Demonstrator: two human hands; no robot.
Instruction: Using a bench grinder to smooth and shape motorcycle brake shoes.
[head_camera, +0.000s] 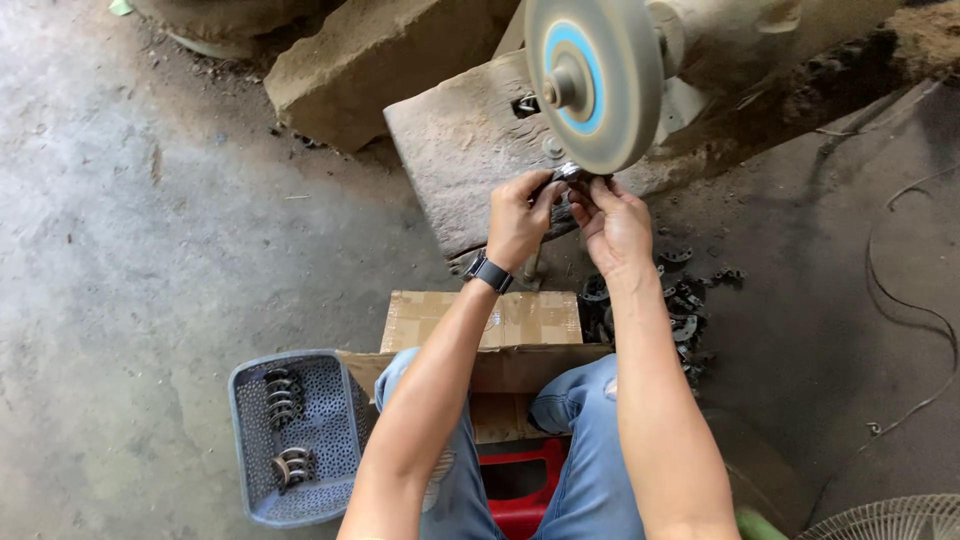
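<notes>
Basket (250, 430), grey plastic, on floor at left w/ curved metal pieces inside. Cardboard box (480, 325) centre, over knees. Left hand (518, 218) & right hand (612, 225): fingers of both pinch small metal part (570, 172) against lower rim of spinning wheel (590, 80). Dark metal pieces (685, 300) piled on floor at right.

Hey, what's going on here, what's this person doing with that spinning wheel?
A seated person holds a small metal part with both hands, left hand and right hand, pressing it against the lower edge of a spinning buffing wheel on a bench motor. A grey perforated basket on the person's left holds a few curved metal pieces. A pile of similar dark pieces lies on the floor to the right, and a cardboard box sits before the knees.
</notes>
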